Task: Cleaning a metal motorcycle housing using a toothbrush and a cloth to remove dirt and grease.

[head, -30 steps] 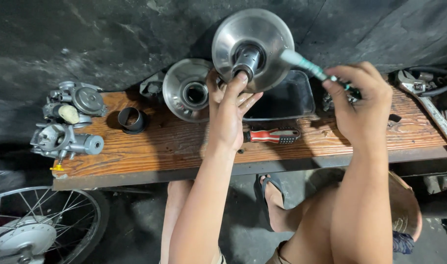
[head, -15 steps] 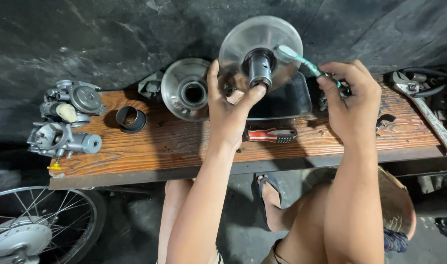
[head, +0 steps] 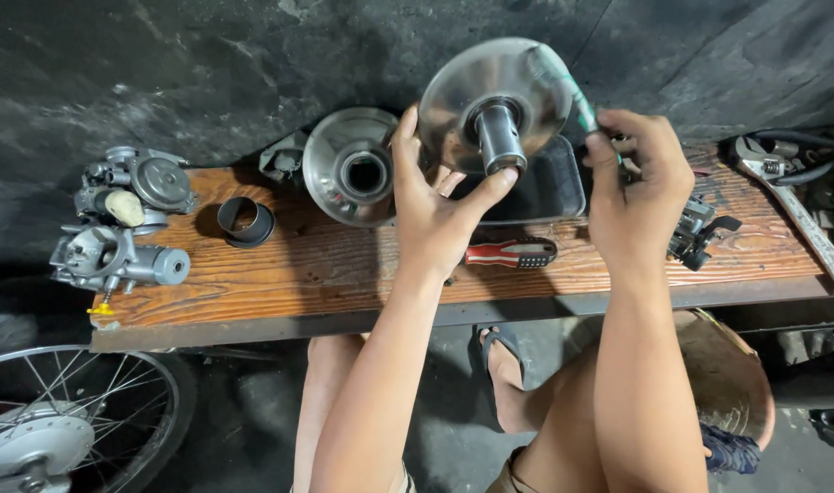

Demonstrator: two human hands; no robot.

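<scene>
Here, left hand (head: 435, 215) wrapped around a shiny metal disc (head: 495, 96), held up above the tabletop (head: 344, 274), fingers on its rim and thumb by the middle tube. Right hand (head: 638, 196) closed on a green brush (head: 563, 82), tip touching the disc's face. Under the disc, a black tray (head: 549, 187). Just beside, a second metal bowl (head: 353, 173). Below, a red screwdriver (head: 508, 253). Further left, a dark ring (head: 245, 221) and two carburetors (head: 125, 224). Far right, a wrench (head: 800, 215). Bottom left, a spoked wheel (head: 61, 420).
</scene>
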